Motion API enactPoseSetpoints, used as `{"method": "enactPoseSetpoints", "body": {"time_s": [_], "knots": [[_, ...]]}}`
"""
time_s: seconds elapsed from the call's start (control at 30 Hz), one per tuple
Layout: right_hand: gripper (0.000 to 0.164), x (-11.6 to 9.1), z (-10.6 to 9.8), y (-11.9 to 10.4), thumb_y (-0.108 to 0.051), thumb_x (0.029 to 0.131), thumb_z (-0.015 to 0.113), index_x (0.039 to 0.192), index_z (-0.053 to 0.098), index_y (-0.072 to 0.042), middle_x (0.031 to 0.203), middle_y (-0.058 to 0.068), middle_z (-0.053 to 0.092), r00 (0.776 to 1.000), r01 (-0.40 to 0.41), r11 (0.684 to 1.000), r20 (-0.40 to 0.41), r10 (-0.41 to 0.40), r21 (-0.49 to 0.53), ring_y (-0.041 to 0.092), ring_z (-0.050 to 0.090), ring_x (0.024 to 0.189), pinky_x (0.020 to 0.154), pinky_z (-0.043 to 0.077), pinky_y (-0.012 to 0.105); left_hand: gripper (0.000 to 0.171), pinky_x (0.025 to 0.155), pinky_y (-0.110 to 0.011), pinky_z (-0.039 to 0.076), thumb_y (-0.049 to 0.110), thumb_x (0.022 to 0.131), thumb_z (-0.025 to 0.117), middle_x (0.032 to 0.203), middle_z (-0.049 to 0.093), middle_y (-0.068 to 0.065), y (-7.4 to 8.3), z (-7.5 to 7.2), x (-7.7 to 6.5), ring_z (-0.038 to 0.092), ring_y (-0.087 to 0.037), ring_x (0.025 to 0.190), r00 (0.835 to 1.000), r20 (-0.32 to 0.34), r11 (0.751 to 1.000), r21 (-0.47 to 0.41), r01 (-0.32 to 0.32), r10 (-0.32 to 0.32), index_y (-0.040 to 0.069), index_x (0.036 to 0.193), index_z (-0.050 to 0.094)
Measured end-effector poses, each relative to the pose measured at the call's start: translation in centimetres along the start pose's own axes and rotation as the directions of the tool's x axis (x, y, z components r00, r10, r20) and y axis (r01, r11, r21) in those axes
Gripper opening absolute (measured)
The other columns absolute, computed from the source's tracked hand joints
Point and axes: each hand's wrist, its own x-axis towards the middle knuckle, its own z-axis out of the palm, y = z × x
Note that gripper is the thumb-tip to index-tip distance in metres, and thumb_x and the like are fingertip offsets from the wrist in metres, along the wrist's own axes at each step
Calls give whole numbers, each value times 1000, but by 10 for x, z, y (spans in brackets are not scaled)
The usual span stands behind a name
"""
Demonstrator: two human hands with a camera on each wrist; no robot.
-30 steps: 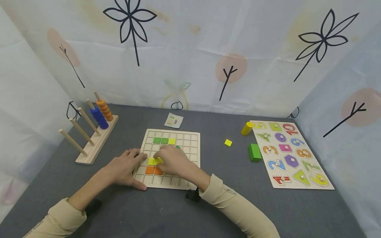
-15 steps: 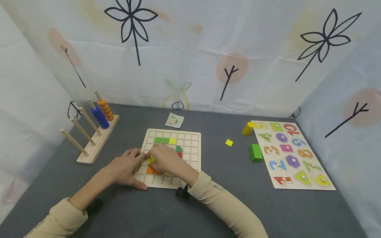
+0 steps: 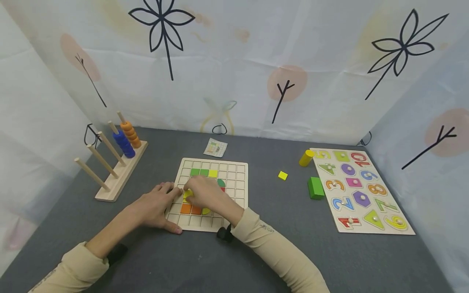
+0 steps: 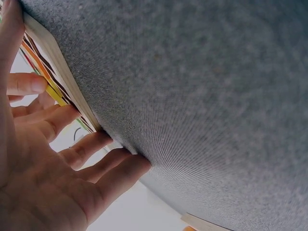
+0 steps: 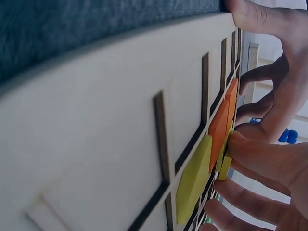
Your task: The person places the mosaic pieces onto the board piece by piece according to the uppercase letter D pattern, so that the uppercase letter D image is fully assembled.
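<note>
A square wooden grid board [image 3: 234, 167] lies on the grey table, holding green, yellow, orange and red pieces. My right hand [image 3: 210, 194] is over its left part, pinching a yellow tile [image 3: 188, 193] between thumb and fingers. Just nearer are two orange tiles [image 3: 186, 208] and a rounded yellow piece [image 3: 206, 211]. In the right wrist view the thumb presses the yellow tile [image 5: 225, 167] beside the orange one [image 5: 219, 126]. My left hand [image 3: 155, 206] rests along the board's left edge, fingers spread and thumb at the near corner; the left wrist view shows fingertips touching the rim.
A peg stacker [image 3: 122, 175] with blue and orange rings stands left. Behind the board lies a small pattern card [image 3: 215, 147]. To the right are a loose yellow tile [image 3: 283, 175], yellow cylinder [image 3: 306, 158], green block [image 3: 316, 188] and number puzzle [image 3: 342, 211].
My right hand has shifted left across the board, from the second yellow tile to the one nearer the left edge. The left hand stays at the board's edge.
</note>
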Motion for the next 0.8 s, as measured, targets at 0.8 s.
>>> {"method": "enactPoseSetpoints", "body": {"time_s": [0.8], "knots": [[13,3,-2,7,-17,94,73,103,81,-13,91,-1,69,997,-59,998,-46,59,-1,11,50,73,48,38,19,113,96,-73,47,76,58,85,146,49,-28,1,0,0,45,-60,136,1000,11,1000,7,5,-5,8,142,52]]}}
